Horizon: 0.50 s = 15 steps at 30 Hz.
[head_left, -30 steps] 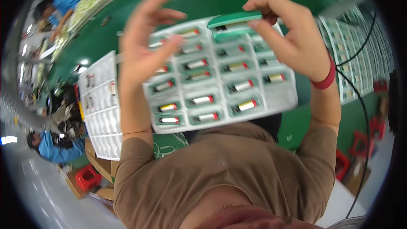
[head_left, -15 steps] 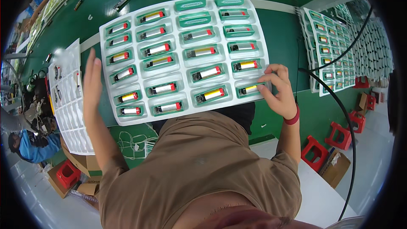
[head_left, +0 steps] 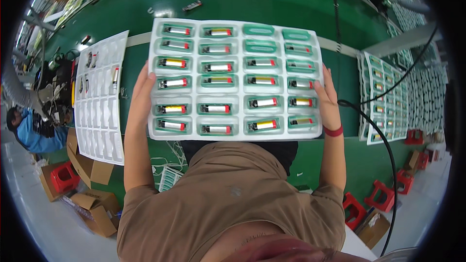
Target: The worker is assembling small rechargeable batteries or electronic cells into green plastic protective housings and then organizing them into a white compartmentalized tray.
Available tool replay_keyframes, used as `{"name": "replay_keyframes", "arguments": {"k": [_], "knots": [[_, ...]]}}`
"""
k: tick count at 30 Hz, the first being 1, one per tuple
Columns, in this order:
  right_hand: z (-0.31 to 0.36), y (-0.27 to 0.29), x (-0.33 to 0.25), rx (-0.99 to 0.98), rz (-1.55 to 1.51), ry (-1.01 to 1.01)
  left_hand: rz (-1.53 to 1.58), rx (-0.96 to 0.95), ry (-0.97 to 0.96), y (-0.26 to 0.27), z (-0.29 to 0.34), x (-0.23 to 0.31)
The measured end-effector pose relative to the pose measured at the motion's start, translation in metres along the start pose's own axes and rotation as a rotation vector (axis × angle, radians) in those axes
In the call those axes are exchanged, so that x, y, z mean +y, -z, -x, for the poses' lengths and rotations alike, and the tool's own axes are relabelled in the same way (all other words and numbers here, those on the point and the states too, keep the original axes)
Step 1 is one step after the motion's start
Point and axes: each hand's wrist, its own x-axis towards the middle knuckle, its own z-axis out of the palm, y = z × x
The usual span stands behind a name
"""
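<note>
White plastic tray (head_left: 195, 98) at the near edge of the green table (head_left: 252, 0), 4 columns of compartments. 2 hands well apart, each clamped on a short side: left hand (head_left: 141, 92), right hand (head_left: 328, 106), thumbs at the rim. Hard to tell from above if it's lifted. Risks: uneven grip could tilt it, sliding red-ended cells (head_left: 214, 108) out of green cases (head_left: 258, 30); thin plastic could sag mid-span; black cable (head_left: 381, 132) near the right hand could snag.
</note>
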Motion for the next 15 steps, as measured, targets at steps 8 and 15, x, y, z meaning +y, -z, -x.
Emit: {"name": "replay_keyframes", "arguments": {"k": [8,15], "knots": [[-0.006,-0.003,-0.040,-0.092,-0.426,-0.073,0.575,-0.119,0.188,0.005,-0.006,0.006],[-0.013,0.009,-0.029,-0.042,-0.512,-0.119,0.645,-0.159,0.216,0.007,-0.007,0.018]]}}
